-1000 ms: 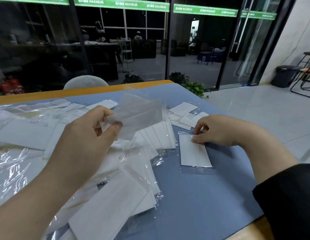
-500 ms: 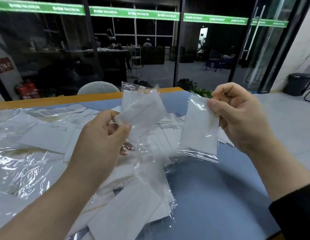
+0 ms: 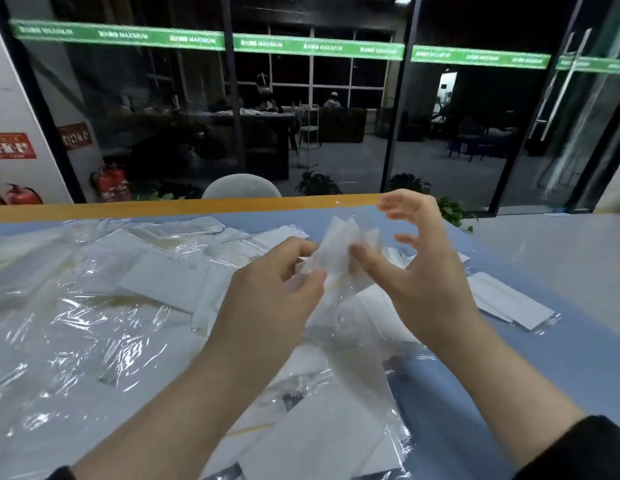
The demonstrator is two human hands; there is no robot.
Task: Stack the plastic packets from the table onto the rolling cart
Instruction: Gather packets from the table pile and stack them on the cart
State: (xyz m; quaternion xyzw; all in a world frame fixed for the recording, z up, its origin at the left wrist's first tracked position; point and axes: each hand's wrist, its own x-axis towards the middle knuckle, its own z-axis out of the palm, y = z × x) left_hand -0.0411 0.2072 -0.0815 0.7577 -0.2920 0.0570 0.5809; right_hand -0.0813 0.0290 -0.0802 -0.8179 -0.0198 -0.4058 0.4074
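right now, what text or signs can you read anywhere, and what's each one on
"MAXIMUM": repeated along the green strip on the glass wall; the characters before each are too blurred to read.
Red sign on the white wall: characters blurred, unreadable.
Smaller red plaque: unreadable.
Fire extinguisher label: too small.
Packets: no print visible.

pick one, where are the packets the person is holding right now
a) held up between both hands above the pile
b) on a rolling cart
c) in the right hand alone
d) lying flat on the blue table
a: the left hand pinches the held packets from one side and the right hand touches them with its thumb, above the pile of packets on the table.
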